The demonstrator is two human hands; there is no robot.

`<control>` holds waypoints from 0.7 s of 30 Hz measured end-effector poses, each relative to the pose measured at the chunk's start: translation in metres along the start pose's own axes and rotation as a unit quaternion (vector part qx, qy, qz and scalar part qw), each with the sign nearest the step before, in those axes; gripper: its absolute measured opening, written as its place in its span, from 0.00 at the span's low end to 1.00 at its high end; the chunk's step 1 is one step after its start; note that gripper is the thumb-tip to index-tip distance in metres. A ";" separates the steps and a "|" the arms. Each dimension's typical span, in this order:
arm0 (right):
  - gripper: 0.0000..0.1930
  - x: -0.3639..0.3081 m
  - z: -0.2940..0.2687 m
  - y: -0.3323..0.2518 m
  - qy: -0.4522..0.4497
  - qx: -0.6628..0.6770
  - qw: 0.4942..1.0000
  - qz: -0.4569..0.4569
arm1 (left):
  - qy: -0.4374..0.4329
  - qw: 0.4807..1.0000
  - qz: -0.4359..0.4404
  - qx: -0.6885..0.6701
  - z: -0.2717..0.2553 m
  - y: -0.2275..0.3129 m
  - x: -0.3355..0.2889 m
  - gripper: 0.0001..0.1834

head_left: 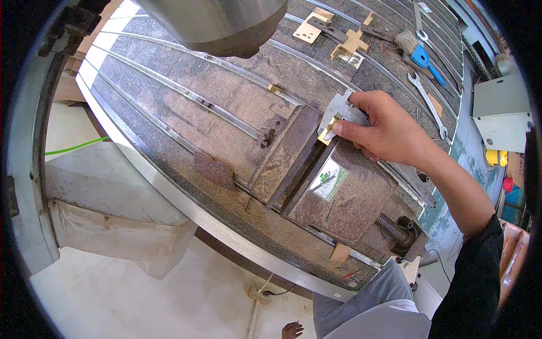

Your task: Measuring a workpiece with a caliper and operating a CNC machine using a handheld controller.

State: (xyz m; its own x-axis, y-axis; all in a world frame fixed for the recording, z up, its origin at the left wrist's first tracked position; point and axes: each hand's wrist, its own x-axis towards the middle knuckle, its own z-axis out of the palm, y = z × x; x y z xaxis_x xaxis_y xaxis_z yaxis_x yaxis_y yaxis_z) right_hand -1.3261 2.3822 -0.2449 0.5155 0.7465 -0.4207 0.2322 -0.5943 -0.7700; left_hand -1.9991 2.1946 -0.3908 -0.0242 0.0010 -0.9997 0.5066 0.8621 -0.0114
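Over the machine vise, my right hand is closed, thumb against fingers. Pinched in it is a flat silver metal piece with a notched end, perhaps a caliper, and a small brass-coloured block sits at its lower end. My fingers hide part of both. The vise is coated with metal chips, and a shiny flat patch shows on its near jaw. At the bottom edge my left hand hangs low, only partly in view, its fingers apart and nothing seen in them.
A chip-covered slotted table spreads below the spindle head. Beyond my right hand lie brass plates, a blue-handled brush and wrenches. A threaded screw sticks out of the vise. A grey box stands at right.
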 end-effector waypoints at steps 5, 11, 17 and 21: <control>0.13 -0.001 -0.002 -0.001 -0.032 0.074 0.996 0.037 | -0.003 1.000 -0.001 -0.001 0.002 0.001 0.001 0.18; 0.12 -0.017 0.000 -0.003 -0.026 0.120 0.991 0.053 | 0.011 1.000 -0.011 0.003 -0.001 0.001 -0.004 0.18; 0.12 -0.016 0.001 0.004 -0.011 0.073 0.997 0.022 | 0.032 0.999 -0.014 0.023 0.006 0.010 -0.004 0.17; 0.13 -0.015 0.003 0.003 0.004 0.051 0.999 0.015 | 0.026 1.000 -0.007 0.010 0.005 0.002 0.000 0.17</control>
State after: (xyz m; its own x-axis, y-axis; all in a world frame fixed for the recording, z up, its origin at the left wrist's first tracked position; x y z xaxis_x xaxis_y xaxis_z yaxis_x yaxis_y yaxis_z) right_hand -1.3355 2.3699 -0.2424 0.5272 0.7260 -0.4416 0.1304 -0.5827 -0.8022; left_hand -1.9941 2.1938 -0.3907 -0.0760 0.0163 -0.9970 0.5226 0.8522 -0.0259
